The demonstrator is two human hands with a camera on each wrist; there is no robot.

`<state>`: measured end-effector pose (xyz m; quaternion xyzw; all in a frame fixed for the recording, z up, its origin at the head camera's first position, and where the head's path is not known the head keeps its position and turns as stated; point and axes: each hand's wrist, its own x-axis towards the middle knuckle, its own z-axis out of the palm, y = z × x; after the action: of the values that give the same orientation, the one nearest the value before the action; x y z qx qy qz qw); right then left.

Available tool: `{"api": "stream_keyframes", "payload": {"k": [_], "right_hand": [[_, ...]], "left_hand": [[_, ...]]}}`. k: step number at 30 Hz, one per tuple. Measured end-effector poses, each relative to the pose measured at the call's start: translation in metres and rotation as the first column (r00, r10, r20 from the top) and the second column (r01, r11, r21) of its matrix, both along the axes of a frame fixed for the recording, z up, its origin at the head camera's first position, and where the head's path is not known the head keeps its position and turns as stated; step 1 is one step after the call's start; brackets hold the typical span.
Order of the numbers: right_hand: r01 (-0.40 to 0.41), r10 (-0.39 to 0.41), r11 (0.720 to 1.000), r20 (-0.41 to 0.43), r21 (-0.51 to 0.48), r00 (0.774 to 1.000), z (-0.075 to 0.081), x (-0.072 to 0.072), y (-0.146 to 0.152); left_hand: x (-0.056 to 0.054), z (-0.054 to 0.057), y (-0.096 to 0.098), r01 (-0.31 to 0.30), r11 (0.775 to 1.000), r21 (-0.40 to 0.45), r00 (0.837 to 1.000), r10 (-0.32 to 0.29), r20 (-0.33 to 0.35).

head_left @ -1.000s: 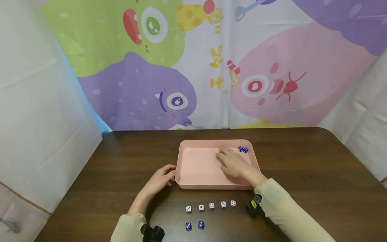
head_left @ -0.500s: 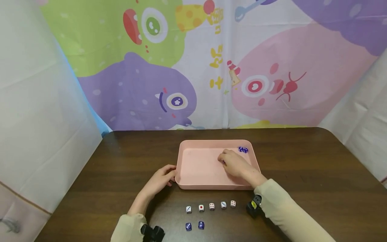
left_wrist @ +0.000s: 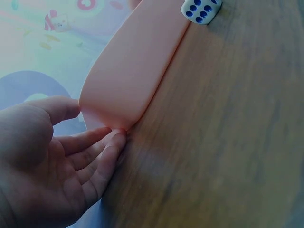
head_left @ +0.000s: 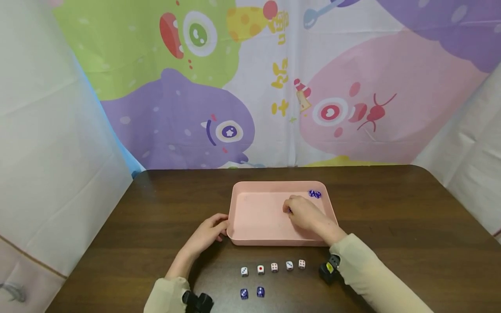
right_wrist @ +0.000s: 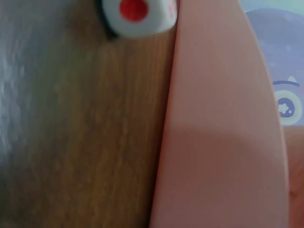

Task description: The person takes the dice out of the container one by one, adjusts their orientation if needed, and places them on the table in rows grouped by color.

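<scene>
A shallow pink tray lies on the table. Inside it, my right hand pinches a dark blue die between thumb and fingers; most of that die is hidden. Two more blue dice sit together in the tray's far right corner. At the tray's left side my left hand touches the outer wall. The left wrist view shows this left hand with its thumb at the rim and fairly straight fingers against the lower corner. Only a sliver of the right hand appears in the right wrist view.
Several white dice form a row in front of the tray, among them one with a red dot. Nearer me are two blue dice. The brown table ends at a patterned cloth behind.
My right hand's fingers have drawn in from a spread pose and now pinch a blue die, with the hand barely shifted. The left hand has stayed at the tray's side.
</scene>
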<state>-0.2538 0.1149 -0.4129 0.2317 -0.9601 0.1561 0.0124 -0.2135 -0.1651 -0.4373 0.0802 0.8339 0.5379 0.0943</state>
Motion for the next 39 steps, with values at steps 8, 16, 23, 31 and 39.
{"api": "stream_keyframes", "payload": {"k": [8,16,23,31,39], "right_hand": [[-0.047,0.046,0.999,-0.051,-0.02,0.998,0.005,0.009,-0.005],[-0.072,0.073,0.997,-0.065,0.007,0.995,0.01,0.017,-0.007],[-0.064,0.063,0.998,-0.085,-0.015,0.994,0.012,0.024,-0.007],[-0.081,0.076,0.996,-0.124,-0.039,0.989,0.014,0.03,-0.005],[-0.129,0.118,0.99,-0.18,-0.055,0.977,0.017,0.04,-0.005]], "left_hand": [[0.0,-0.002,0.0,-0.007,1.0,-0.006,1.0,0.007,0.011],[0.012,0.021,0.005,0.01,1.0,-0.003,1.0,-0.01,0.016],[0.004,0.008,0.001,0.018,1.0,-0.003,1.0,-0.018,-0.001],[-0.003,-0.003,-0.001,0.006,1.0,-0.008,1.0,-0.006,-0.004],[-0.002,-0.002,0.0,0.003,1.0,-0.005,1.0,-0.003,-0.001]]}}
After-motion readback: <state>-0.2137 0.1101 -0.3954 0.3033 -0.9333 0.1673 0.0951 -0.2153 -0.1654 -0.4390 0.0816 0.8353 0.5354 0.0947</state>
